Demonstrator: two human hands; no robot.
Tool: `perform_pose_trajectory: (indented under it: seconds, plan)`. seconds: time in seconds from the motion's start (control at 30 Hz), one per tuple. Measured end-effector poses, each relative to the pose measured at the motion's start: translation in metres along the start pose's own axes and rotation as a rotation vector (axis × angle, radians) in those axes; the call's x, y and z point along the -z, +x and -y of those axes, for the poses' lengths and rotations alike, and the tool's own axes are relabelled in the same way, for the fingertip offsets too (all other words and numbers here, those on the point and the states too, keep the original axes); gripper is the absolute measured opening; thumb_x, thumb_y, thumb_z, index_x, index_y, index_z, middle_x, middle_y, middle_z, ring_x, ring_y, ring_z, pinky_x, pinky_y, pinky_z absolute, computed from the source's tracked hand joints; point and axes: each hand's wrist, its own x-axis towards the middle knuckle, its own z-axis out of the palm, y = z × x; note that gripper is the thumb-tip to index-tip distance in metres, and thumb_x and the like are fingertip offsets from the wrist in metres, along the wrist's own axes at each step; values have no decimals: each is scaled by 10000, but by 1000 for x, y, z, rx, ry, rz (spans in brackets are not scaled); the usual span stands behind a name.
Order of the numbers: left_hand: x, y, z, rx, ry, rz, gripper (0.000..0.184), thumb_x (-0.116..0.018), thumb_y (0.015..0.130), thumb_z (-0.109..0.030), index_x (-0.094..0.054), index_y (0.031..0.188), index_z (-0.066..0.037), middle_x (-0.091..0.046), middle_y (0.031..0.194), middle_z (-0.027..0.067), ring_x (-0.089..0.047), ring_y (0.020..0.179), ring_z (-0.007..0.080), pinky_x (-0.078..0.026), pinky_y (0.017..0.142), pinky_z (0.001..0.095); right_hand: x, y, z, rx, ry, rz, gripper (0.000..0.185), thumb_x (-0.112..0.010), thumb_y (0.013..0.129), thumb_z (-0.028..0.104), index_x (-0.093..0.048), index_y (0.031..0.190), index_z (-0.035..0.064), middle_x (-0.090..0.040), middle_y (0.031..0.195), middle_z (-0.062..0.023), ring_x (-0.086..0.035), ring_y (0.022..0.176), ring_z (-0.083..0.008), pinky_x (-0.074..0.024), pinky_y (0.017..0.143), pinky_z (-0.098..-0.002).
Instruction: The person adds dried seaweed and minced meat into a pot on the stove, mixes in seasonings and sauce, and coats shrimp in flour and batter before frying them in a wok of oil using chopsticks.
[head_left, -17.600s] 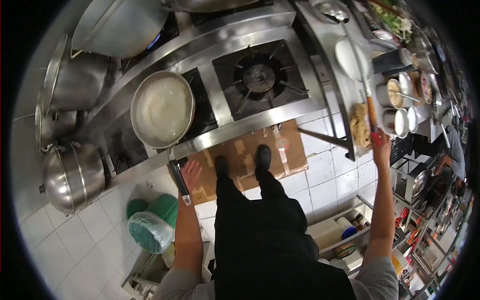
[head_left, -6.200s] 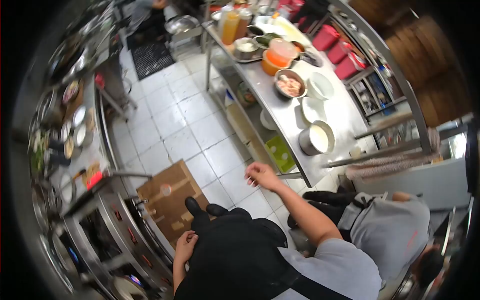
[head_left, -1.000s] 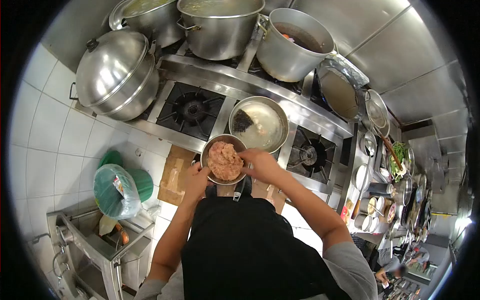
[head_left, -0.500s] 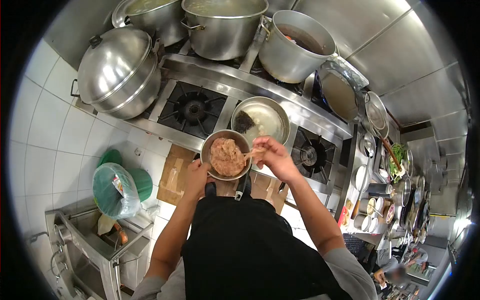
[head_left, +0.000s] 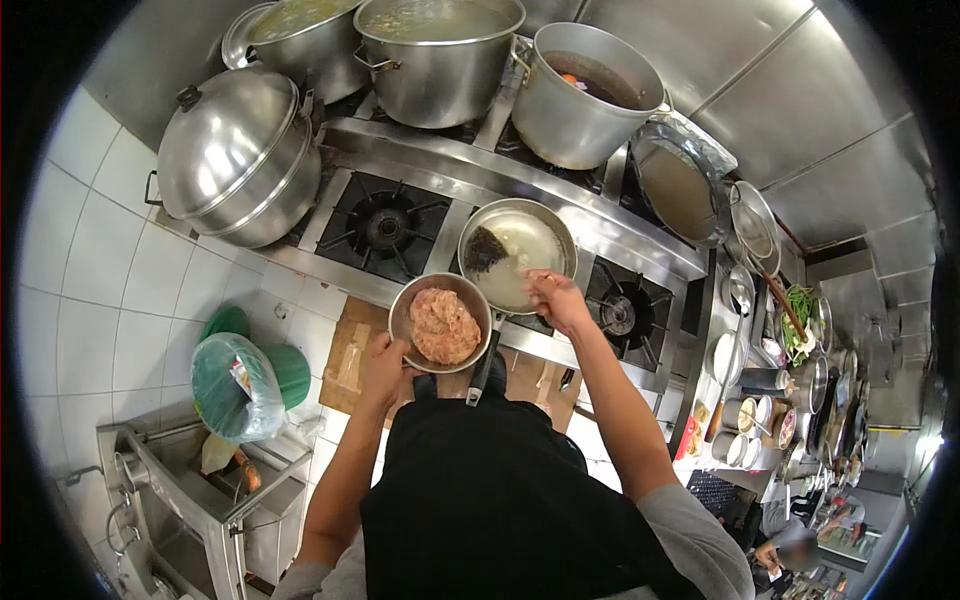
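My left hand (head_left: 388, 368) grips the rim of a round metal bowl (head_left: 398, 322) from its left side. Inside lies a large lump of pinkish raw minced meat (head_left: 444, 327). Over the near right side of a frying pan (head_left: 572, 245) is my right hand (head_left: 557, 300), its fingers bent together around a small bit of the meat, largely hidden by the fingers. The pan sits on the stove with pale liquid, a dark clump (head_left: 486, 249) on its left and small light pieces near the middle. Its dark handle (head_left: 487, 365) points toward my apron.
Several large pots, among them a steel pot (head_left: 437, 85) and a grey pot (head_left: 582, 130), line the back. A domed steamer (head_left: 240, 150) stands left. Burners (head_left: 388, 225) flank the pan. A lined green bin (head_left: 235, 385) is lower left; a counter with containers (head_left: 745, 410) runs right.
My right hand has moved from the bowl's right edge to over the pan, drawing a strand of meat away. The bowl has shifted slightly left and down in view.
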Motion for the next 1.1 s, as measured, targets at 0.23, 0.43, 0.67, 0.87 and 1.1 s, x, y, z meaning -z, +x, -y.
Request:
perform_pose_trajectory:
  seconds: [0.23, 0.43, 0.67, 0.87, 1.1]
  plan:
    - [-2, -12, -6, 7, 69, 2, 183, -484, 811, -90, -550, 956, 0, -614, 859, 105, -656, 724, 222, -602, 642, 405, 72, 103, -52, 343, -835, -300, 248, -664, 828, 201, -635, 946, -16, -628, 769, -112, -604, 701, -216, -478, 656, -338]
    - [-18, -21, -17, -45, 146, -57, 132, -505, 793, -67, -593, 868, -4, -609, 764, 63, -626, 645, 133, -558, 513, 283, -5, 15, 7, 609, -1060, -288, 260, -672, 783, 125, -631, 1004, -8, -664, 924, -176, -661, 821, -268, -516, 759, -365]
    - [-36, -28, -20, -73, 151, -14, 115, -518, 816, -73, -593, 842, 9, -601, 754, 53, -603, 614, 117, -543, 527, 273, -82, -35, -15, 889, -1343, 169, 403, -700, 732, 233, -614, 1076, 40, -627, 913, -154, -629, 780, -313, -515, 718, -391]
    - [-39, -23, -19, -88, 143, 5, 112, -531, 818, -86, -592, 809, 7, -574, 686, 40, -553, 562, 94, -464, 457, 249, -92, -43, -22, 765, -1559, 77, 378, -688, 705, 244, -599, 1021, 57, -601, 867, -167, -617, 789, -345, -507, 692, -433]
    - [-35, -17, -19, -87, 233, 73, 160, -502, 820, -98, -606, 891, 1, -629, 791, 65, -621, 631, 135, -552, 527, 277, -74, -54, -2, 833, -1134, 187, 221, -631, 734, 100, -586, 940, 34, -570, 852, -222, -577, 777, -411, -486, 686, -447]
